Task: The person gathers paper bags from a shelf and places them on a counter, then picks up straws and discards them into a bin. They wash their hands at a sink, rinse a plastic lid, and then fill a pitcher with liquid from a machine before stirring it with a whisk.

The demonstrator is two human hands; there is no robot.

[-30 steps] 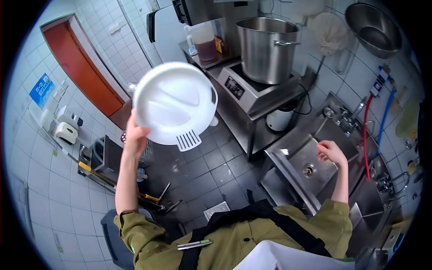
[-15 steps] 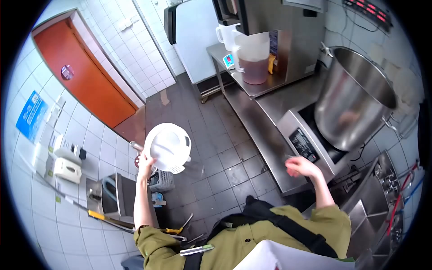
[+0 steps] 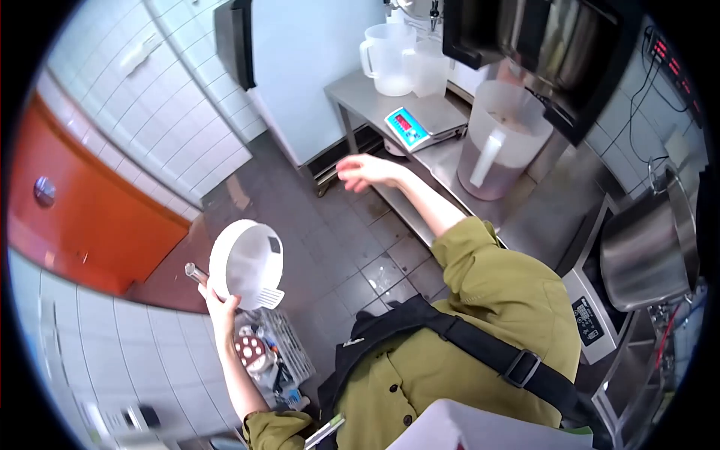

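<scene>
Left hand [image 3: 219, 300] grips the white round plastic lid [image 3: 247, 262] by its rim, at eight o'clock. Right hand [image 3: 365, 171] is open and empty, with the grey digital scale [image 3: 420, 124] at its one o'clock. Advise a firmer rim grip, with the lid kept level.

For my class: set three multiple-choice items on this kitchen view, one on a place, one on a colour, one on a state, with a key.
1. Where does the digital scale stand? A on the floor; B on the steel counter; C in a sink.
2. What colour is the lid in the left hand? A white; B red; C black.
3. How is the right hand? A shut on a handle; B open and empty; C flat on the door.
Key: 1 B, it sits on the countertop; 2 A, plainly white; 3 B, spread wide, nothing held.
</scene>
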